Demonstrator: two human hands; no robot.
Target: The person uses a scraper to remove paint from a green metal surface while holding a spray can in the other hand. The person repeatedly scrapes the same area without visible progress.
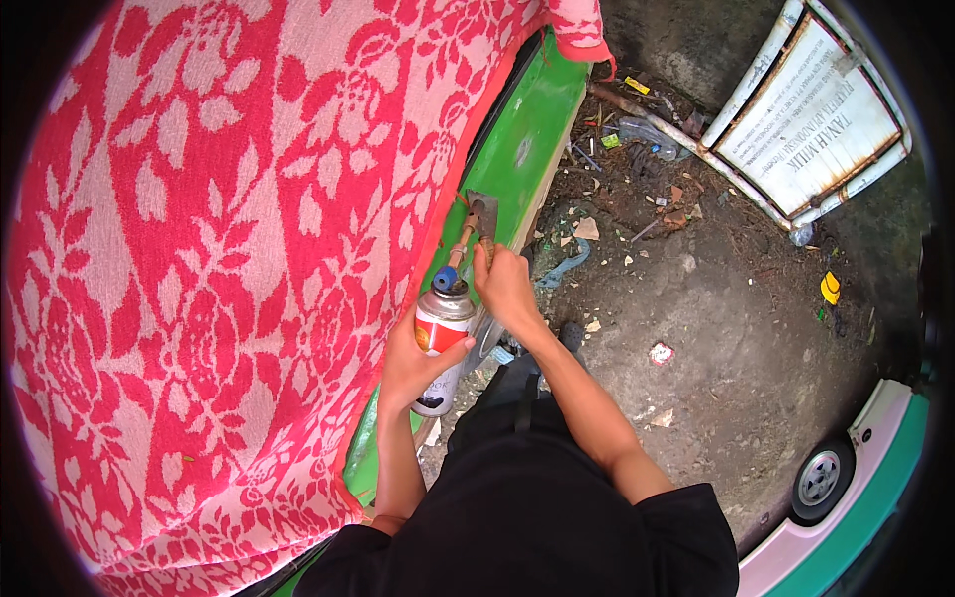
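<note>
Fingers of the left hand (406,366) wrap a gas canister (448,308), near eight o'clock from the head view's centre, its torch nozzle (466,237) pointing to one o'clock; those of the right hand (507,291) look closed round a scraper (488,214) at twelve, over the green panel (509,137). Heating and scraping seems the step in hand. The next move probably calls for a flat, steady push, flame side turned from the red-and-pink cloth (229,249) at nine.

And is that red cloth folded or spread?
Spread: the flowery cloth shows a wide expanse of pattern, its edge running along the green panel.
</note>
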